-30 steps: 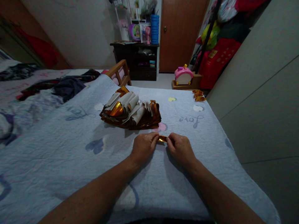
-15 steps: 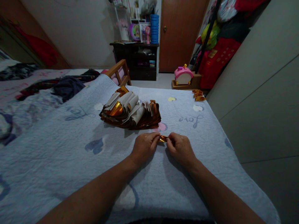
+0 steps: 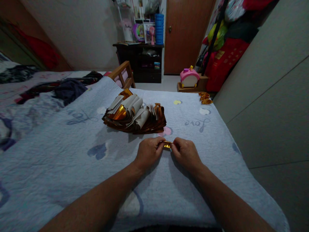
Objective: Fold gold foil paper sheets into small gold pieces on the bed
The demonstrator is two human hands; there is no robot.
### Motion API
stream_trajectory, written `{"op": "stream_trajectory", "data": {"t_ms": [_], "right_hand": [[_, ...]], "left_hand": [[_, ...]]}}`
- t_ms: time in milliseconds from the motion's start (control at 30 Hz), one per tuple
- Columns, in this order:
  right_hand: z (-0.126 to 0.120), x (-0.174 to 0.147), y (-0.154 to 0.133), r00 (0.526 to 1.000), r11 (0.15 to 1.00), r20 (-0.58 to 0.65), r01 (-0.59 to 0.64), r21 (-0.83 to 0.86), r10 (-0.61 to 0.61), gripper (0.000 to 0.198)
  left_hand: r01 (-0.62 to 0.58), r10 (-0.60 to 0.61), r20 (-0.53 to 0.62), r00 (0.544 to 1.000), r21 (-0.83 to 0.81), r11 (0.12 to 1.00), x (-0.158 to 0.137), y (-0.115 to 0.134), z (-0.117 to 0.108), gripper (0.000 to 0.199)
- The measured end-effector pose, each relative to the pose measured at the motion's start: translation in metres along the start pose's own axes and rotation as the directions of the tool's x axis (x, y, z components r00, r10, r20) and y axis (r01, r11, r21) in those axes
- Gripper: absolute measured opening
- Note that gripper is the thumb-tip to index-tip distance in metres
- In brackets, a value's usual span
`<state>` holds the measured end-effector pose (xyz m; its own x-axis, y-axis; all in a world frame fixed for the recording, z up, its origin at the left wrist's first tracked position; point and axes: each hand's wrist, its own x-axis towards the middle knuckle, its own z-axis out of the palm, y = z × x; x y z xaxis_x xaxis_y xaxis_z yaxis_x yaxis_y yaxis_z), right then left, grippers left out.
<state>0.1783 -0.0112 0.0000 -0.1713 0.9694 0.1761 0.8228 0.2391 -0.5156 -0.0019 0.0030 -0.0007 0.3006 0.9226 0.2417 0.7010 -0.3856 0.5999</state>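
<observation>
Gold foil has turned slightly between left hand and right hand, each grip pinched on one end, well inside the bed's far edge. Uneven pulling could tear it.

The slant of the gold strip seen 0.5 s earlier is replaced by a more level hold, with a thin ridge shown along its top and a bright band below. The right hand is brought slightly nearer the left hand.
</observation>
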Motion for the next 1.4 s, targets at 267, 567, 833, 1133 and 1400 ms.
{"op": "stream_trajectory", "data": {"t_ms": [267, 567, 833, 1133, 1400], "right_hand": [[0.0005, -0.0003, 0.0011, 0.999, 1.000, -0.038, 0.003, 0.031, -0.002, 0.019], [0.0043, 0.0006, 0.0015, 0.998, 1.000, -0.052, -0.028, 0.004, 0.028, 0.019], [0.0051, 0.0012, -0.0002, 0.998, 0.999, -0.048, -0.031, -0.014, 0.030, 0.018], [0.0000, 0.0009, -0.0005, 0.999, 0.998, -0.036, -0.006, 0.061, 0.008, 0.019], [0.0032, 0.0001, -0.0008, 0.998, 0.997, -0.064, 0.013, 0.074, -0.008, 0.019]], "left_hand": [[-0.092, 0.091, -0.044, 0.995, -0.005, 0.996, 0.0010, -0.0065, 0.0010, 0.019], [-0.079, 0.081, -0.027, 0.996, 0.073, 0.994, -0.0016, -0.0049, 0.0034, 0.023], [-0.079, 0.082, -0.029, 0.996, 0.101, 0.992, -0.0019, -0.0028, 0.0024, 0.024], [-0.064, 0.070, -0.035, 0.997, 0.150, 0.987, -0.0014, -0.0049, 0.0027, 0.024], [-0.073, 0.079, -0.033, 0.996, 0.157, 0.985, -0.0011, -0.0027, 0.0018, 0.024]]}}
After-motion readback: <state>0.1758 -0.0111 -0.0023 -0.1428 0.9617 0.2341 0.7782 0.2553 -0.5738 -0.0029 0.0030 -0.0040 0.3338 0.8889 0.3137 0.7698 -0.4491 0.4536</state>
